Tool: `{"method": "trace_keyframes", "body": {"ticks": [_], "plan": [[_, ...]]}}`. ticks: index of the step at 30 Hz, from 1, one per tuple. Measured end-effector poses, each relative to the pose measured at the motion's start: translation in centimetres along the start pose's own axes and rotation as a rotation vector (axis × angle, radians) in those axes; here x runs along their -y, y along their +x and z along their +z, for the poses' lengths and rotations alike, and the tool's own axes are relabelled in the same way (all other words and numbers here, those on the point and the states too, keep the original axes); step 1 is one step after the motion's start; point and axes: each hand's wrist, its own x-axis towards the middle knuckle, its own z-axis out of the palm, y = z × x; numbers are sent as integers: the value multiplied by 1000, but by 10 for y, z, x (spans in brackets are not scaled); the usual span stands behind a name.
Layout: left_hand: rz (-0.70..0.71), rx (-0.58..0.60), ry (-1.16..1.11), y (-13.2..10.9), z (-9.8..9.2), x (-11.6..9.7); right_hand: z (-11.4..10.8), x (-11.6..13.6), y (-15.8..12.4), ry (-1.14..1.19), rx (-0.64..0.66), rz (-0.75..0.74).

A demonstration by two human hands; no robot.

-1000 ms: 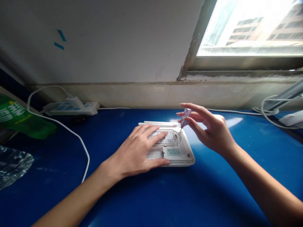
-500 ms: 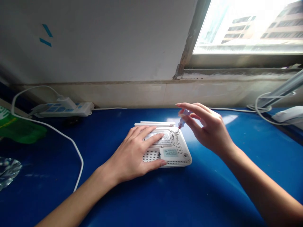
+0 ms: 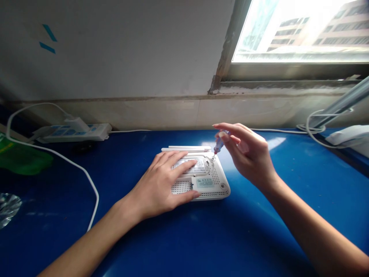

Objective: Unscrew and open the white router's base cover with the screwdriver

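Small screwdriver (image 3: 219, 144) with its tip at the white router's (image 3: 211, 191) corner screw hole (image 3: 213, 157)
Right grip (image 3: 249, 154) pinches the handle; left grip (image 3: 160, 184) lies open, flat on the router.

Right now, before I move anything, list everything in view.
router: one, white, upside down on the desk
antennas: two, white, along the router's far edge
screwdriver: one, translucent blue, tip at a round recess on the router
desk: one, blue, under everything
power strip: one, white, far left by the wall
cable: one, white, curving across the desk's left side
crinkled plastic: one, clear, left edge
green plastic item: one, green, left edge
window: one, bright, upper right
left hand: one, flat on the router
right hand: one, pinching the screwdriver
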Motion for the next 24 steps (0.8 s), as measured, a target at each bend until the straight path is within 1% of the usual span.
{"method": "trace_keyframes", "body": {"ticks": [2, 3, 6, 9, 11, 14, 16, 20, 24], "plan": [[-1, -3, 0, 0, 0, 0, -5, 1, -2, 51, 57, 16], [-2, -3, -1, 0, 0, 0, -7, 1, -4, 65, 59, 18], [-6, -5, -3, 0, 0, 0, -9, 2, -5, 17, -7, 0], [-3, -8, 0, 0, 1, 0, -6, 2, -3, -71, -67, -32], [-1, -11, 2, 0, 1, 0, -3, 2, -1, -125, -83, -57], [-1, -19, -3, 0, 2, 0, -1, 2, 0, -122, -7, -101], [3, -21, -7, 0, 2, 0, -2, 2, -1, -77, 25, -95], [12, -21, -4, 0, 1, 0, -3, 5, 0, -93, -45, -66], [9, -21, -4, 0, 1, 0, 1, 7, 2, -171, -98, -86]]}}
